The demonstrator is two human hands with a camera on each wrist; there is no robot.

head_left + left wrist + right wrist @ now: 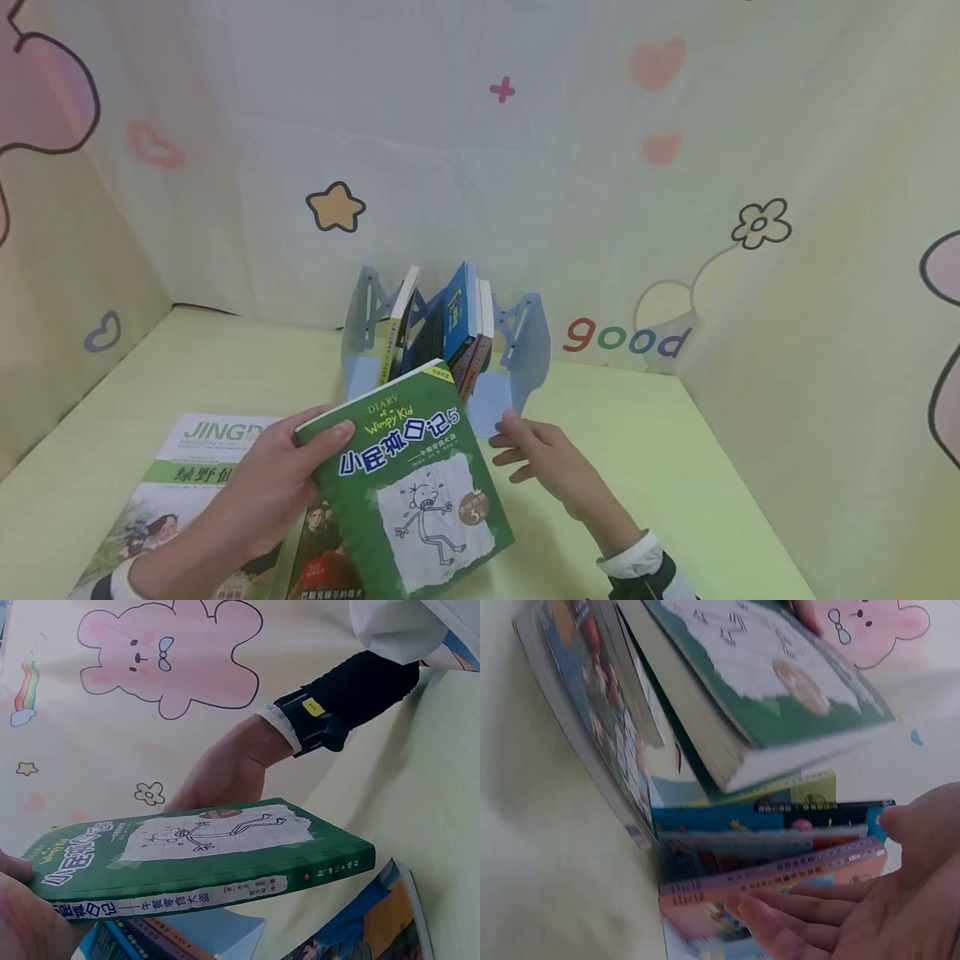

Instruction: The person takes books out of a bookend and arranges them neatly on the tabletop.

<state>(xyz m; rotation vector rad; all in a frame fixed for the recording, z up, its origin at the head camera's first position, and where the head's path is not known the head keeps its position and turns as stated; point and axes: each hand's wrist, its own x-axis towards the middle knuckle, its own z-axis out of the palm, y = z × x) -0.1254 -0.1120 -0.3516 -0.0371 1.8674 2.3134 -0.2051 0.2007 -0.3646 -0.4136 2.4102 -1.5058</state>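
A green Diary of a Wimpy Kid book (408, 492) is tilted in front of me, its cover facing up. My left hand (288, 475) grips it by the upper left corner, thumb on the cover. My right hand (551, 462) is apart from the book, to its right, with the fingers loosely extended and nothing in them. In the right wrist view that hand (900, 900) is near the spines of standing books (780, 874). Behind the green book stands a light blue bookend rack (531, 342), with several books (461, 321) leaning in it.
At the left on the pale yellow table (637, 467) lies a white and green book (187, 471). Next to it lies a dark book with a red patch (322, 558), partly covered by the green book. A patterned cloth backdrop (450, 167) surrounds the table.
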